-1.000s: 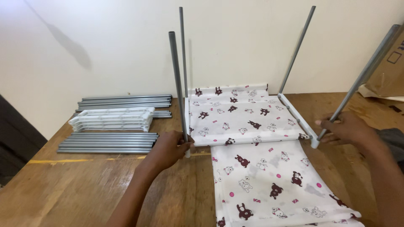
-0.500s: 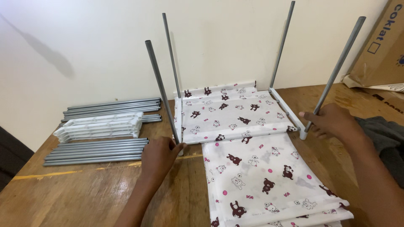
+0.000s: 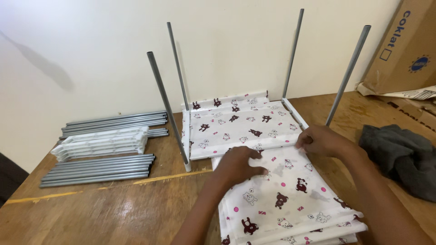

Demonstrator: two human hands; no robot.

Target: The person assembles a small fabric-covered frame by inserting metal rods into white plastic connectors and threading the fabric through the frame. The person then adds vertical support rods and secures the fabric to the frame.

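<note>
Head view. We record a wooden table (image 3: 109,213) set against a pale wall (image 3: 91,54). On it stands a partly built shelf frame: a white plastic rail (image 3: 186,136) on the left and another on the right (image 3: 295,113), with a panel of white fabric printed with small bears (image 3: 236,124) stretched between them. Four grey metal tubes rise upright from its corners: near left (image 3: 165,106), far left (image 3: 178,68), far right (image 3: 291,54) and near right (image 3: 349,75).

In front of the frame lies a stack of folded fabric panels (image 3: 286,199) of the same print, its far edge touching the frame's near edge. Our left hand (image 3: 238,165) rests palm-down on the stack's far left part, fingers spread flat and pressing on the cloth, not closed around it. Our right hand (image 3: 322,140) sits at the stack's far right corner, just beside the base of the near right tube; its fingers are curled and drawn together at the fabric edge, and they appear to pinch it, though we cannot tell for certain.

To the left lie bundles of loose grey tubes (image 3: 97,170) and a stack of white plastic connectors (image 3: 102,143) between them. At right we note a dark grey cloth (image 3: 402,154) and, behind it, a cardboard box (image 3: 408,50).
</note>
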